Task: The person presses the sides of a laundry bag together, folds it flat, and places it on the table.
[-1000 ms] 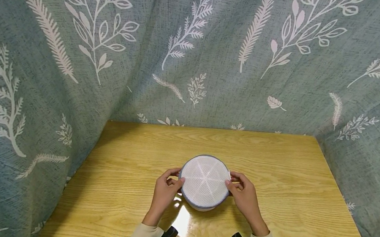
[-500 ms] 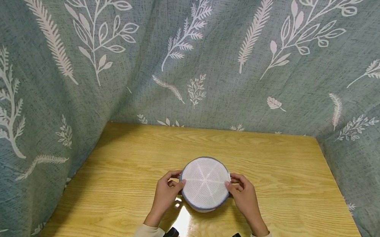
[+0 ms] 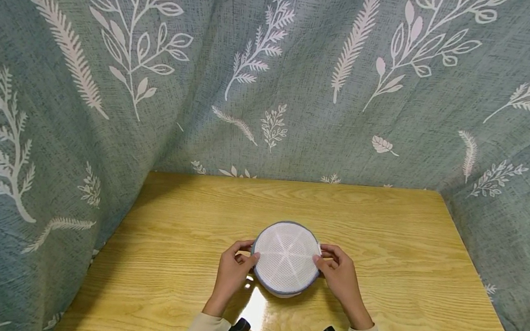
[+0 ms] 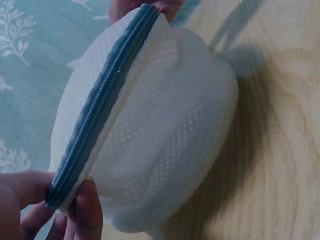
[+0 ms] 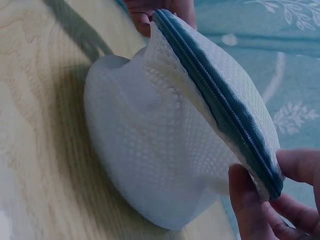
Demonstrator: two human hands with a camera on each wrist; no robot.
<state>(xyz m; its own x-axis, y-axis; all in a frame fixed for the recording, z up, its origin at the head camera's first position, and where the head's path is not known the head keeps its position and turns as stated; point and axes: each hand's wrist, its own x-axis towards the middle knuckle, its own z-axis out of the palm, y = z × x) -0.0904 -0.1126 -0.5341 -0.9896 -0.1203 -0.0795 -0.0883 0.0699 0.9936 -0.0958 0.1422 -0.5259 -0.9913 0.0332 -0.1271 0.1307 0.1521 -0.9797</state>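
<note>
A round white mesh laundry bag with a blue-grey zipper edge is held between both hands over the table. In the left wrist view the zipper runs along its rim and looks fastened, with the soft mesh body bulging below it. My left hand pinches the rim on the left side between thumb and fingers. On the opposite side my right hand pinches the rim the same way; its thumb presses the mesh by the zipper's end. Whether the bag's underside touches the table cannot be told.
The wooden table extends around the bag, with a bright light reflection at the front. A blue-green leaf-patterned curtain hangs behind and on both sides. Black wrist mounts sit by the sleeves.
Both hands and the bag have shifted slightly down in the head view, as has the background a little. The pinch of each hand on the rim stays the same.
</note>
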